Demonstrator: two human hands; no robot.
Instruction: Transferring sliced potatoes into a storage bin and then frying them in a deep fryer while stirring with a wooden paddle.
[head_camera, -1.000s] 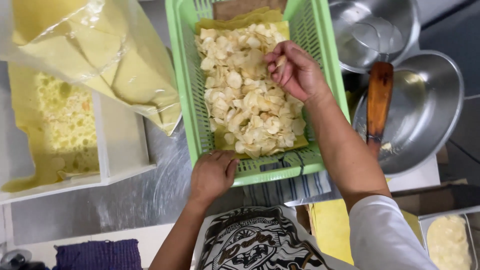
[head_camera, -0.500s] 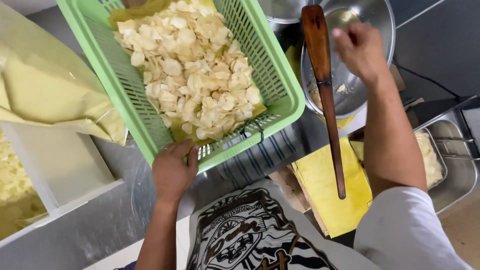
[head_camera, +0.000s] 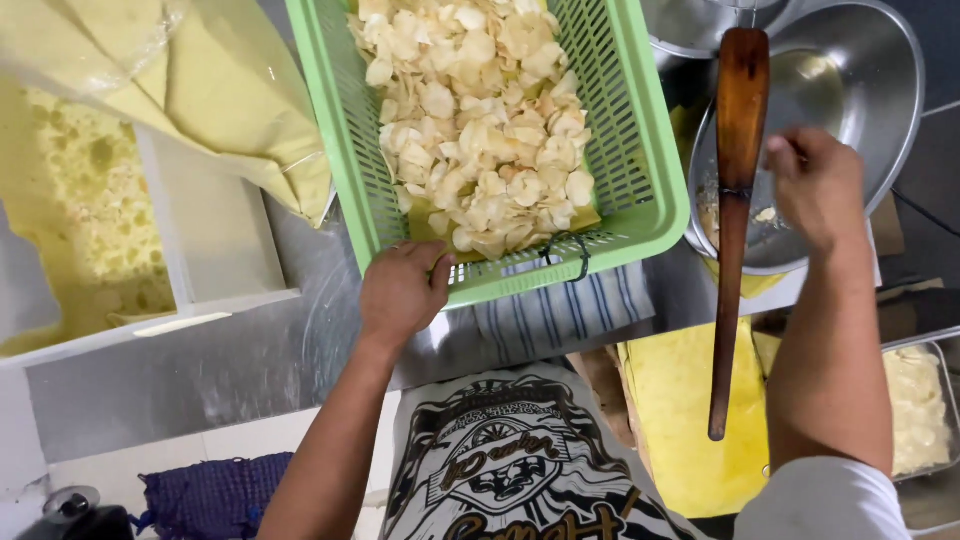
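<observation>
One green basket (head_camera: 640, 150), two steel bowls (head_camera: 860, 90), one wooden handle (head_camera: 735, 220), two hands (head_camera: 405, 290)

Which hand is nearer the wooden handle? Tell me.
Right. The right hand is just beside the wooden handle, over the metal bowl; the left hand grips the green basket rim.
</observation>
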